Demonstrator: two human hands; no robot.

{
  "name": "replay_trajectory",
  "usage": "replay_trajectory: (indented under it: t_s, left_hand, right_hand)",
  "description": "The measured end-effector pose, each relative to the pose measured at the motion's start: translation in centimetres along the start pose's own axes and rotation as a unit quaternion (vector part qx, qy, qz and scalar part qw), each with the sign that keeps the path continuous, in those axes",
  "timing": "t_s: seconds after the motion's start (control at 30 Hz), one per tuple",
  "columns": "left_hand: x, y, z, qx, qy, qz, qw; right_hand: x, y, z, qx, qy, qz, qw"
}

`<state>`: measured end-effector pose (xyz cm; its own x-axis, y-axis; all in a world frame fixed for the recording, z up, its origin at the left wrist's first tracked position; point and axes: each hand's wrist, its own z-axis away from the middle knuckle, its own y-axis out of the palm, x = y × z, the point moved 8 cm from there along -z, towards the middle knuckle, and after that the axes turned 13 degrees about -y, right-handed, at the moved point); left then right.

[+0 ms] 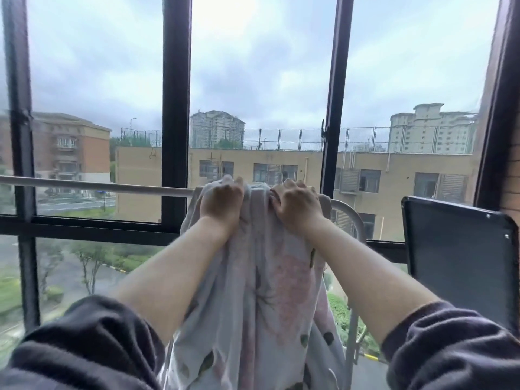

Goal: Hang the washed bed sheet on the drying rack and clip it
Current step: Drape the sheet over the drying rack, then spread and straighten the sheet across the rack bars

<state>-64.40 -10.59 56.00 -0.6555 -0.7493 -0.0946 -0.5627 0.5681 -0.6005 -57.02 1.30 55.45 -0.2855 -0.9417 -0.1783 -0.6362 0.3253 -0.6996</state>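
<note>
A pale bed sheet [261,291] with pink patches and dark leaf prints hangs bunched over the white bar of the drying rack [92,187], near the bar's right bend. My left hand [222,202] grips a fold of the sheet at the top of the bar. My right hand [297,205] grips the cloth just to the right, knuckles up, fingers curled over the bunched edge. The hands are about a hand's width apart. The sheet falls down between my forearms and out of the bottom of the view. No clip is in view.
Dark window frames [176,108] stand right behind the rack, with buildings and trees outside. A dark flat panel [455,254] stands at the right, close to the rack's curved end [351,215]. The bar runs bare to the left.
</note>
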Motion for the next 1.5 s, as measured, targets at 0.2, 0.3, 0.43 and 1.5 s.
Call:
replay_trajectory:
  t_s: [0.2,0.3,0.43,1.5]
  left_hand:
    - [8.5,-2.9,-5.7,-0.061,-0.169,0.057,0.982]
    - [5.6,-0.4,-5.1,-0.001,-0.098,0.004,0.995]
    - [0.3,2.6,-3.4,0.067,-0.032,0.081,0.994]
    - [0.3,3.9,-2.5,0.031,-0.055,0.097,0.993]
  right_hand:
    - [-1.5,-0.5,0.5,-0.056,-0.004,-0.004,0.998]
    - [-1.0,0.0,0.0,-0.051,-0.02,0.006,0.998]
    - [-2.0,0.0,-0.8,-0.039,-0.005,-0.053,0.998]
    - [-10.9,-4.1,1.6,-0.167,0.285,-0.307,0.892]
